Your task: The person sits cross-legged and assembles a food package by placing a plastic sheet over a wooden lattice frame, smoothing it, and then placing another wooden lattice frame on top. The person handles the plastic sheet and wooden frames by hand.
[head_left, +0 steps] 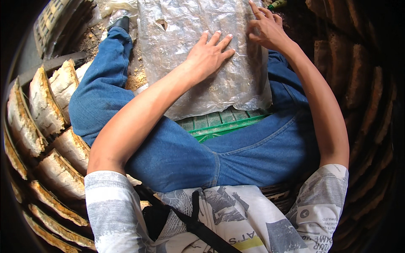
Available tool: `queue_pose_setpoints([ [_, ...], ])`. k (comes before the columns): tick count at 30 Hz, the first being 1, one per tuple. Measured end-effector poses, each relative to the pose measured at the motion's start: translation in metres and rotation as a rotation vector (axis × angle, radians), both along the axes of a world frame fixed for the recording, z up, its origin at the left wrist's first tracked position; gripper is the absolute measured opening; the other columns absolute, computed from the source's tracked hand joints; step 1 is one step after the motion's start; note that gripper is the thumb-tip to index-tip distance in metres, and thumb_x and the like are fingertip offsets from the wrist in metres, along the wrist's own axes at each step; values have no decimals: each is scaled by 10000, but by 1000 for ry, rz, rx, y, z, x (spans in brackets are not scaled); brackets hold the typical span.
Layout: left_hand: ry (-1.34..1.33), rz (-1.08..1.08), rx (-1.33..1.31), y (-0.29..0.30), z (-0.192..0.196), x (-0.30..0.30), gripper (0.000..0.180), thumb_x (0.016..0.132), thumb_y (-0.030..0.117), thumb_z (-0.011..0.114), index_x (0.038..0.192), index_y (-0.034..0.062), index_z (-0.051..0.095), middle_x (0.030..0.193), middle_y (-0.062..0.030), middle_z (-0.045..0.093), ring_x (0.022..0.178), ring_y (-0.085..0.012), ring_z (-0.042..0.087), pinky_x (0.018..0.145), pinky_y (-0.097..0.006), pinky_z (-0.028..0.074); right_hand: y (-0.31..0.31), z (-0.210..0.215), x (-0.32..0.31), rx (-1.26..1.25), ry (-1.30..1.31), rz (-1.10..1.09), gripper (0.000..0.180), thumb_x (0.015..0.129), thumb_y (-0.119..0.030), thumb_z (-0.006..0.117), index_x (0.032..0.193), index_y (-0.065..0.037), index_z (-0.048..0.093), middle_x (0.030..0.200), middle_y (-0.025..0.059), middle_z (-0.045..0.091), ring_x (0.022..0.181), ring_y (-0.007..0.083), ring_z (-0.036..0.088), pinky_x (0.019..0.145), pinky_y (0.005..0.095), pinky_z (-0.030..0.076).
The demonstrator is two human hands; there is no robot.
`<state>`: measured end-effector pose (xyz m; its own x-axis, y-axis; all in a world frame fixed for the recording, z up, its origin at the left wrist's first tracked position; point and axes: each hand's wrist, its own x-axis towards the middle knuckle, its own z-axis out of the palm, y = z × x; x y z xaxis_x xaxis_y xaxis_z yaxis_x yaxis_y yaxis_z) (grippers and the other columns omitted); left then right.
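A crinkled, clear plastic sheet or bag (181,50), dusty and with a small hole near its far left, lies over a green plastic crate (228,126) between my legs. My left hand (211,55) rests on the middle of the plastic, palm down with its fingers spread. At the far right edge of the plastic is my right hand (270,27). Its index finger is stretched forward and the other fingers are loosely bent, with nothing visible in them. The near edge of the plastic leaves the crate's slats showing.
Curved slabs (46,101) with pale faces and rough brown edges are stacked on the left. More brown slabs (358,80) stand in shadow on the right. A woven basket-like piece (52,25) is at the far left. A small green object (277,4) lies beyond my right hand.
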<state>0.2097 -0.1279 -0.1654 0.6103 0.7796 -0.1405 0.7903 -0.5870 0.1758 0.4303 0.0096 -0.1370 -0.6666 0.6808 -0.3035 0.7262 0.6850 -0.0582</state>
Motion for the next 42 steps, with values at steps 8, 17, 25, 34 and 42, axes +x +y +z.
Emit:
queue_pose_setpoints([
  [8, 11, -10, -9, 2, 7, 0, 578, 920, 244, 628, 1478, 234, 477, 1619, -103, 309, 1448, -355, 359, 1103, -580, 391, 4, -11, 8, 124, 256, -119, 129, 820, -239, 732, 831, -123, 677, 1626, 99, 334, 1432, 327, 358, 1132, 505, 239],
  [17, -15, 12, -25, 0, 0, -3, 592, 902, 270, 656, 1470, 233, 492, 1623, -100, 305, 1449, -347, 361, 1056, -600, 432, -3, 8, -22, -77, -106, -31, 839, 776, -350, 762, 1463, -43, 390, 1449, 293, 416, 1363, 453, 364, 1060, 597, 353],
  [25, -31, 27, -20, -1, -2, -3, 584, 903, 277, 656, 1464, 237, 499, 1623, -92, 313, 1448, -348, 367, 1057, -600, 430, 8, 13, -18, -43, -32, 42, 526, 796, -312, 739, 1245, -101, 565, 1486, 192, 434, 1375, 399, 378, 1098, 567, 303],
  [34, -17, 21, -49, -1, 3, -4, 595, 896, 282, 666, 1464, 236, 495, 1623, -95, 312, 1451, -349, 359, 1061, -609, 424, -5, 0, -24, 86, 51, 55, 558, 784, -349, 733, 1260, -95, 590, 1457, 208, 460, 1338, 421, 397, 1085, 573, 310],
  [42, -24, 30, -47, 0, 0, -2, 599, 895, 288, 668, 1466, 237, 495, 1628, -93, 302, 1457, -354, 348, 1076, -610, 417, 2, -18, -10, 108, 29, 77, 457, 856, -217, 694, 1299, -222, 585, 1574, 87, 416, 1439, 327, 358, 1148, 536, 264],
])
